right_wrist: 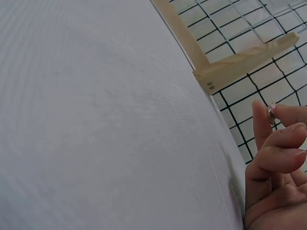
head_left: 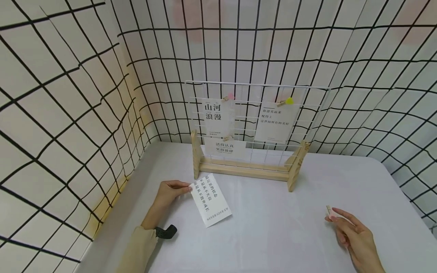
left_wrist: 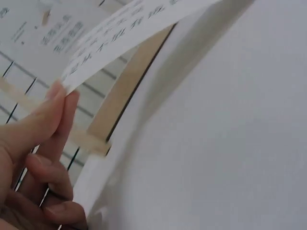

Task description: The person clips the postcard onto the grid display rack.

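Note:
My left hand (head_left: 169, 195) pinches a white printed card (head_left: 211, 203) at its upper left corner, between thumb and fingertips. The card is tilted and carries lines of Chinese text with "NEVER GIVE UP" near its lower edge. In the left wrist view the card (left_wrist: 115, 43) stretches away from the thumb and finger. Out on the right, my right hand (head_left: 356, 235) holds a small clothespin (head_left: 329, 209), pale wood with a bit of pink, between thumb and index finger. From the right wrist the clothespin (right_wrist: 271, 113) is mostly covered by the fingertips.
A white wire grid rack on a wooden stand (head_left: 239, 168) stands at the back of the white table (head_left: 266, 231). Three printed cards hang on it, one under a yellow-topped clothespin (head_left: 289, 101), another under a pink-topped clothespin (head_left: 230, 97). Black wire mesh (head_left: 252, 45) walls the back and sides.

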Motion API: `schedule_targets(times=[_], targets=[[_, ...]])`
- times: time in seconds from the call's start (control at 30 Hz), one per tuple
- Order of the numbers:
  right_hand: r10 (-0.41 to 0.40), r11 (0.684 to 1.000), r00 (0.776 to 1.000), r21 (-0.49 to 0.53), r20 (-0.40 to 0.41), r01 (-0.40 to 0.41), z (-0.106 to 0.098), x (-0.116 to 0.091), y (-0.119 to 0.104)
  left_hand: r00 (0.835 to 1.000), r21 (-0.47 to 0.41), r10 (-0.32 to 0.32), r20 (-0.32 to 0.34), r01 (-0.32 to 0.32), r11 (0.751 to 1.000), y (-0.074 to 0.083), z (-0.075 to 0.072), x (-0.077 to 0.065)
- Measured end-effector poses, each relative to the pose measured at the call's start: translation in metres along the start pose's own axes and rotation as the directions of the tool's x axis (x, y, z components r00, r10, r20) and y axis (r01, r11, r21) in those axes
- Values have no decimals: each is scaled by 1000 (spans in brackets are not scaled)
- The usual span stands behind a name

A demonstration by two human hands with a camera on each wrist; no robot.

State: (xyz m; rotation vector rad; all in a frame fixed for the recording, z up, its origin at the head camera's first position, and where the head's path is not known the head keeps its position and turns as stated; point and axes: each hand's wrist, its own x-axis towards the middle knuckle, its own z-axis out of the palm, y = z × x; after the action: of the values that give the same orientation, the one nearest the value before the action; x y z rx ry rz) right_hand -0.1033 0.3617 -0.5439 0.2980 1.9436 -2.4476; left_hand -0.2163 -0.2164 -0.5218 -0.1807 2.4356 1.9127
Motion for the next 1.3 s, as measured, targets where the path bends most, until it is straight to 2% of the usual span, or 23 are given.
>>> schedule_targets(times=[0.13,0.27,0.43,0.53,0.8,1.07,1.23,1.3], targets=[[59,997,997,-54,-58,-62,1,0,-1,999,-108,-27,-27,24,994,4,20,1],[88,991,991,-90,-97,-97,2,-1,-2,999,-219,-40,-37,31,975,10,37,3],[103,986,984,-118,-143,-120,4,-2,-3,996,-327,-67,-51,46,944,20,59,7],[90,988,985,-114,-150,-108,6,-2,-4,996,-368,-68,-49,45,929,24,72,9],[9,994,995,-107,-98,-19,8,1,-3,998,-470,-23,-54,-5,882,34,102,10],[-45,990,998,-135,-35,40,11,4,-2,999,-544,-45,-31,21,839,43,128,16],[-44,985,999,-165,-7,42,13,3,-5,998,-537,-56,4,49,842,47,145,19],[-23,972,1000,-233,-5,21,16,4,-9,998,-524,-61,18,61,849,47,151,19]])
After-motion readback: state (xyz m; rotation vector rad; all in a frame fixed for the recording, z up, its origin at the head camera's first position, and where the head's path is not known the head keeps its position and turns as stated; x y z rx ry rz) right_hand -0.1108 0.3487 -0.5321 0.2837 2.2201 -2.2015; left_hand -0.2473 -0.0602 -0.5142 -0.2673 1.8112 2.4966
